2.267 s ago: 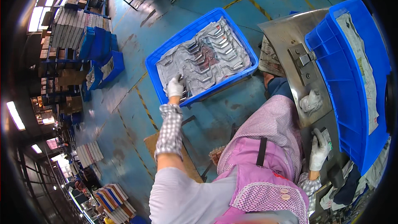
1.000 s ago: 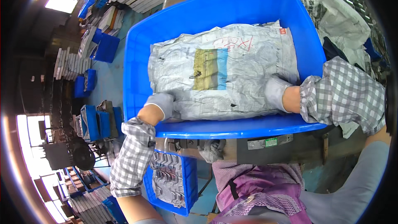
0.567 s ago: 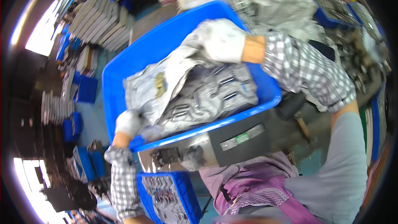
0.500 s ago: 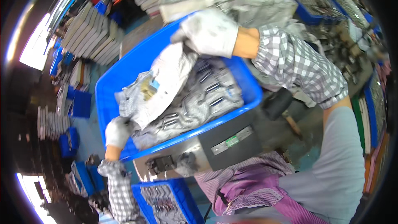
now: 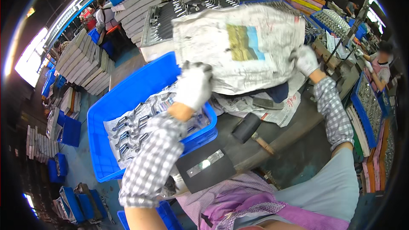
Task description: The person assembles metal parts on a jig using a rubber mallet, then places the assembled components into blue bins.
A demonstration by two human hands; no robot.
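A large crumpled sheet of newspaper (image 5: 204, 38) with a yellow and blue picture is spread between my gloved hands, over the bench to the right of the blue bin. My left hand (image 5: 194, 87) pinches its lower left corner, crossing above the bin's right side. At the sheet's right edge, my right hand (image 5: 306, 61) has its fingers closed on the paper. Inside the blue bin (image 5: 140, 76), several shiny bent metal pieces (image 5: 123, 138) lie in rows on pale paper. My left forearm hides part of the bin's near side.
A black-headed mallet (image 5: 247, 127) and more newspaper (image 5: 281, 115) lie on the bench. A black pad (image 5: 191, 157) with a metal strip sits by the bin's near edge. Behind the sheet stands a tray of metal parts (image 5: 164, 21). A person (image 5: 379, 66) works at far right.
The newspaper sheet has gone from inside the bin to the right, out over the bench, and is spread wider. Both hands moved right with it, baring metal pieces. My view shifted too.
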